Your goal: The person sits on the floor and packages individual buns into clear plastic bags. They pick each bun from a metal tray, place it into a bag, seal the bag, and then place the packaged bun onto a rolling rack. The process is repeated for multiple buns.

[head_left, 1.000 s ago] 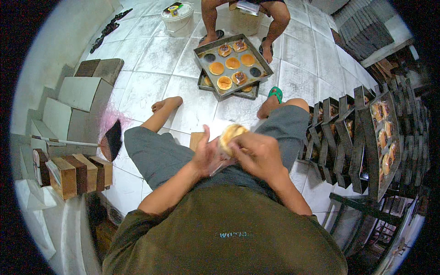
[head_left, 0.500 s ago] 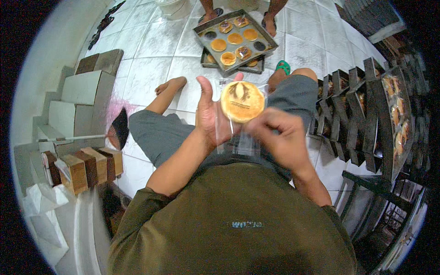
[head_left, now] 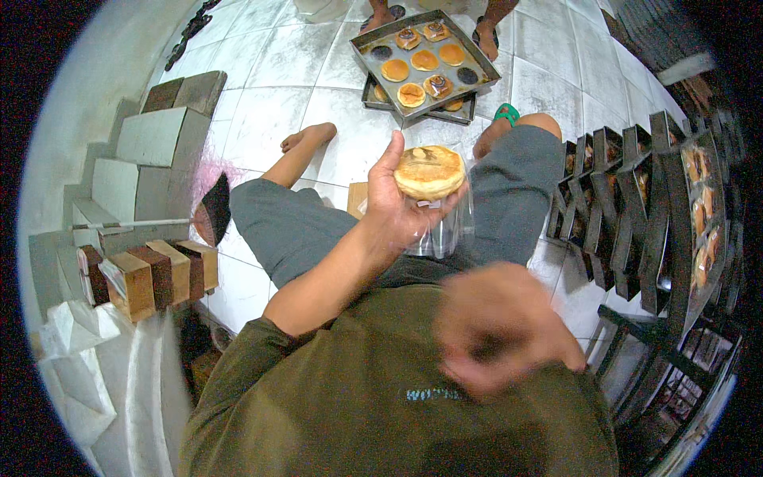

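A round, flat golden bun (head_left: 430,176) with a dark brown mark on top rests in my left hand (head_left: 397,208). My thumb stands up beside it, and my fingers support it from below. A clear plastic bag (head_left: 443,232) hangs beneath the bun by the same hand; whether the bun is inside it I cannot tell. My right hand (head_left: 502,326) is in front of my chest, away from the bun, and motion smears its fingers. Ahead on the floor, a square metal tray (head_left: 470,94) of similar buns, some in clear wrapping, lies askew on another tray (head_left: 383,103).
At the right, dark trays (head_left: 671,230) of wrapped buns stand stacked crosswise. Several boxes (head_left: 151,155) and brown-and-tan blocks (head_left: 159,278) line the left side, near a dark mesh scoop (head_left: 211,211). Another person's feet (head_left: 486,40) are beyond the trays.
My right hand has pulled away from the bun, back toward my chest. The bun now shows more of its side, and the bag hangs lower under my left hand.
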Demonstrator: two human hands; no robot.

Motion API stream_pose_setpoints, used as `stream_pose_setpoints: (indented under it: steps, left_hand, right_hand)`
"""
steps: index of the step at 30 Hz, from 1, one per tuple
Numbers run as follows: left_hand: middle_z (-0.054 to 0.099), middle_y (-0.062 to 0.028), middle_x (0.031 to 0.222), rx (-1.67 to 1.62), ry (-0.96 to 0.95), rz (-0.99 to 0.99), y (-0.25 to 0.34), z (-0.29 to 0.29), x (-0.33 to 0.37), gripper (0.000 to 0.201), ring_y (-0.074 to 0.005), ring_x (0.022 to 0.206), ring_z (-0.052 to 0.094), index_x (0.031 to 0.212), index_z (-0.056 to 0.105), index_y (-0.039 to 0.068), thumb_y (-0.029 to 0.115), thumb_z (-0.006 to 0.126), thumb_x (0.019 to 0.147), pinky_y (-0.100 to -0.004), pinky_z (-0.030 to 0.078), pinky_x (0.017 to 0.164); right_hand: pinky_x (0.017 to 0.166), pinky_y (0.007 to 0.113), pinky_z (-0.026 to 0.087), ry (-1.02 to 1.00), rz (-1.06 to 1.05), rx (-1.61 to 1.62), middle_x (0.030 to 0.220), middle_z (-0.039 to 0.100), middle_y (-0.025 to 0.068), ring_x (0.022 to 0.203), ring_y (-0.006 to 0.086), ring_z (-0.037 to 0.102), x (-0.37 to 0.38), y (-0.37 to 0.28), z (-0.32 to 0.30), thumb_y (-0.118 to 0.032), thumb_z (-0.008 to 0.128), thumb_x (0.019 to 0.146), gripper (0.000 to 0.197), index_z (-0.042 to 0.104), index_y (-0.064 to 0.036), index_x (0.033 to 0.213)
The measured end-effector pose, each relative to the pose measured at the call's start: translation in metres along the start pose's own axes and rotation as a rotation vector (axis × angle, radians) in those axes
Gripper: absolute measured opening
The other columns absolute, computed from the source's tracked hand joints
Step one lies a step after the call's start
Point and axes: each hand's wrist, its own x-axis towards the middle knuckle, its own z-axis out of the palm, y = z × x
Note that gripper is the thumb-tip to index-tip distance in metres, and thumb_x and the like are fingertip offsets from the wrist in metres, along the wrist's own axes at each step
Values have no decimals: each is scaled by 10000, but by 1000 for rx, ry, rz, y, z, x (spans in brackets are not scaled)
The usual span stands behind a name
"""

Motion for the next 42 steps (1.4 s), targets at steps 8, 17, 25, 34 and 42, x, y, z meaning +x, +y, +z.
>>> stream_pose_setpoints:
  steps: [8,17,25,34,42]
  left_hand:
    - [510,-183,1532,-193,-588,-221,2,40,-28,969,-354,1360,536,1525,469,110,843,472,892,-572,364,1177]
    - [465,-245,1551,98,-449,-74,2,14,-15,1227,-384,1399,505,1586,356,71,988,352,771,-592,388,1167]
    - [461,-191,1558,97,-523,-12,-14,14,-27,1090,-329,1417,492,1575,361,83,894,435,850,-586,467,1104]
    - [640,-167,1330,-131,-272,-21,-14,30,-33,678,-364,1208,642,1299,592,131,717,484,975,-543,572,991]
    - [514,-140,1516,457,-272,-179,-54,36,-50,1028,-257,1314,552,1502,478,58,836,564,835,-458,498,1045]
  right_hand:
    - [1100,521,436,449,-15,-1118,1479,519,269,1397,409,501,-10,40,-2,-459,818,832,720,616,-14,1361]
    - [791,361,573,693,336,-379,1013,746,87,857,257,715,-6,43,-6,-134,821,839,205,767,-61,1023]
    - [642,418,515,418,188,-786,869,668,129,761,325,680,-1,84,36,-143,768,864,155,674,-42,935]
    - [817,469,499,-13,62,-277,962,689,131,871,330,679,-5,9,12,-260,775,861,294,646,-26,983]
    - [902,344,560,826,379,-525,1043,777,150,971,233,748,-106,48,-32,-306,821,825,432,749,6,1115]
